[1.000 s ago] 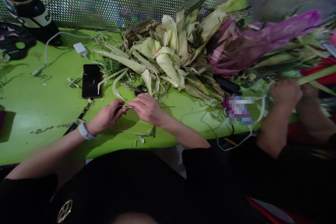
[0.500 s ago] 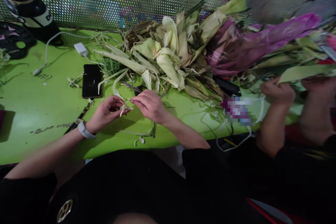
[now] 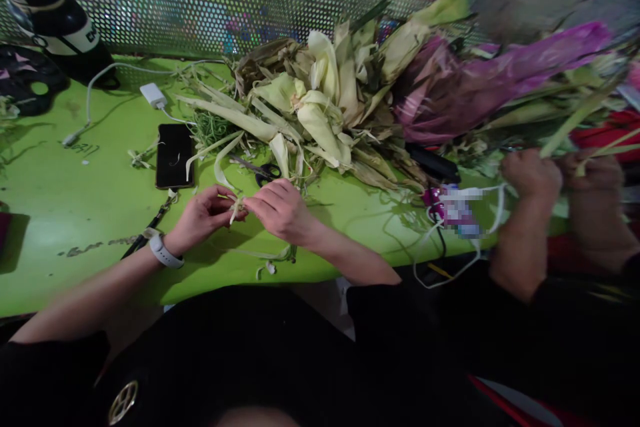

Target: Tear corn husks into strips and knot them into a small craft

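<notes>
Between the fingertips of my left hand point(image 3: 210, 213) is a small knotted piece of pale corn husk point(image 3: 237, 208), with short ends sticking out. My right hand point(image 3: 278, 211) pinches the other side of that same piece, its fingers curled and close to the left ones. Just beyond my right hand lies a pair of scissors point(image 3: 267, 174) with black handles, partly covered by husk. A large heap of dried corn husks point(image 3: 325, 120) spreads over the table behind both hands. A thin green strip point(image 3: 260, 253) lies on the table nearer to me.
On the green table point(image 3: 110, 193) are a phone point(image 3: 175, 157), a white charger point(image 3: 153, 95) with a cable, and a dark bottle point(image 3: 65, 20). A purple plastic bag point(image 3: 460, 90) rests on the husks. At right, a co-worker's hands point(image 3: 533, 173) hold husk strips. A perforated screen point(image 3: 190, 0) stands behind.
My right hand has moved slightly left and down, closer to my left hand, uncovering more of the scissors' handles. The co-worker's hands have come nearer each other and their husk has shifted.
</notes>
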`<state>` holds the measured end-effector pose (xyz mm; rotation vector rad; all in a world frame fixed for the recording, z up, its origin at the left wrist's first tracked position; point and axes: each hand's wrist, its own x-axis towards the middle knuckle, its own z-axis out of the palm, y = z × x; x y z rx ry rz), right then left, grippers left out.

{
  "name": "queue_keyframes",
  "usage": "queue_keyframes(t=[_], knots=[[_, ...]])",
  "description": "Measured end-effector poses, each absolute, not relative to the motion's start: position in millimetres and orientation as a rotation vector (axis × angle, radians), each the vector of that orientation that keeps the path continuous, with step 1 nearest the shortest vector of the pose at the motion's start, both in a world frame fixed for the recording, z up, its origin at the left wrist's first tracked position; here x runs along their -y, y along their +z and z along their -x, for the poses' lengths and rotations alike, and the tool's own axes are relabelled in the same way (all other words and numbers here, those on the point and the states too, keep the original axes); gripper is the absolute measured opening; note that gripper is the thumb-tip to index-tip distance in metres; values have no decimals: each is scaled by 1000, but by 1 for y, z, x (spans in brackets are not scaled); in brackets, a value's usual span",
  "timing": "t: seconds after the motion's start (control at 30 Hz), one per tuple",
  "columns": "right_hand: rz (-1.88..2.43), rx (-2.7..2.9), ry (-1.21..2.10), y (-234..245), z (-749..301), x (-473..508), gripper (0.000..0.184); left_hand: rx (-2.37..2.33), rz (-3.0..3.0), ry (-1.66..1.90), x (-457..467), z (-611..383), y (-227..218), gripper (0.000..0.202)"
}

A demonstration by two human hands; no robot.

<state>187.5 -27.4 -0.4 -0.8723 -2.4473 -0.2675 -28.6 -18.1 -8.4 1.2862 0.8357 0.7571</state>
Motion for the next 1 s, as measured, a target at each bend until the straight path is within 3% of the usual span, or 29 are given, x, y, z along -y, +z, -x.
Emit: queue_keyframes(t=[0.23, 0.8, 1.0], knots=[[870, 2436, -364, -3, -189, 23, 19, -649, -1276, 604, 18, 34, -1, 37], [820, 2386, -408, 5, -195, 23, 16, -781, -1093, 712, 13, 34, -10, 39], [869, 2445, -190, 3, -195, 25, 19, -810, -1087, 698, 12, 34, -11, 39]])
